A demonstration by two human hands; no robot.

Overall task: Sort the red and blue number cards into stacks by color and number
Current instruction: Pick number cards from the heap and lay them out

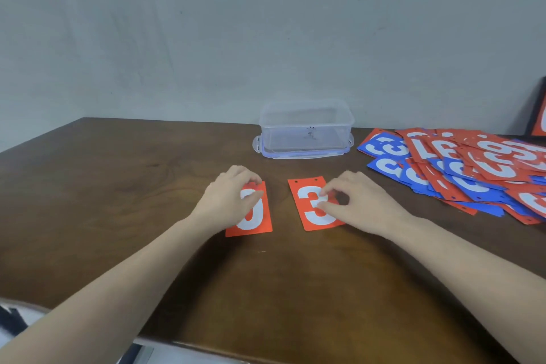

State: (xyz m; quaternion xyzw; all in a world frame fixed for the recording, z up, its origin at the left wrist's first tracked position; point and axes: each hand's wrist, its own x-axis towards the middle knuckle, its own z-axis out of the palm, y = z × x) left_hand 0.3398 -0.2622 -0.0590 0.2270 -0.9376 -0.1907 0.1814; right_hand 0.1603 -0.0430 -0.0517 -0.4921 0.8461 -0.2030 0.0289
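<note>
two red cards lay side by side on the table (118,186), apart. left hand (229,198) rested on the red 0 card (257,223), fingers curled at its top edge. right hand (359,204) pinched the red 3 card (310,207). mixed pile of red and blue cards (461,168) lay at far right, clear box (305,128) behind.

Both forearms extended forward; left hand (229,195) and right hand (359,202) palm-down, fingers curled, fingertips pressing down
</note>
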